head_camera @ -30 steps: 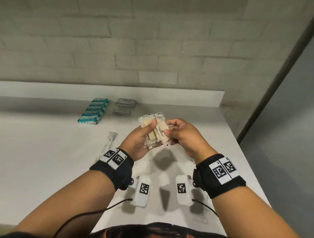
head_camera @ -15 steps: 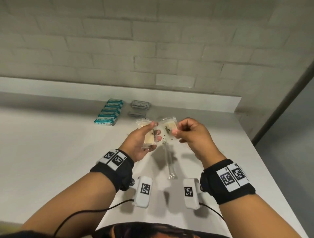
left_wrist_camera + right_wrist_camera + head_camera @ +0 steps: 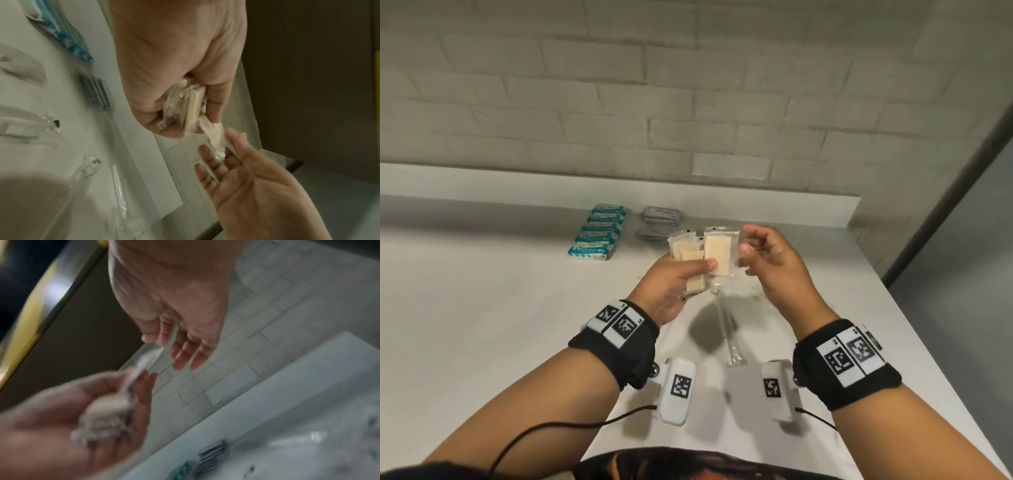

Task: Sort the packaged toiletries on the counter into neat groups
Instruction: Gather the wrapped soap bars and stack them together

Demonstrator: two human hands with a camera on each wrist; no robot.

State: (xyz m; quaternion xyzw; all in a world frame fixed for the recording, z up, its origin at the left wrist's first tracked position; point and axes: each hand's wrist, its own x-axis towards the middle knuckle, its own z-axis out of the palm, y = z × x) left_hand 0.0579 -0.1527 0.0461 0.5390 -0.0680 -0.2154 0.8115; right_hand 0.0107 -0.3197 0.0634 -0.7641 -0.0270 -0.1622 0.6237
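Note:
My left hand [image 3: 688,274] grips a fanned bunch of clear packets with cream soap bars [image 3: 717,255] above the counter, thumb pressed on the front one. In the left wrist view the bunch [image 3: 185,105] sits between thumb and curled fingers. My right hand [image 3: 753,250] is at the right edge of the front packet, fingers loosely extended and touching it [image 3: 218,146]. The right wrist view is blurred; there the packet [image 3: 144,360] reaches from the left hand [image 3: 51,418] to the right fingers [image 3: 180,353].
A row of teal packets [image 3: 599,233] and two piles of grey sachets [image 3: 661,215] lie at the back by the backsplash. A long clear-wrapped item [image 3: 729,335] lies on the white counter [image 3: 482,308] under my hands. The counter ends at the right edge [image 3: 914,329].
Half a second ago each hand held its own packet, apart. The right hand's packet now sits on the left hand's bunch under the left thumb, and the right fingers have loosened.

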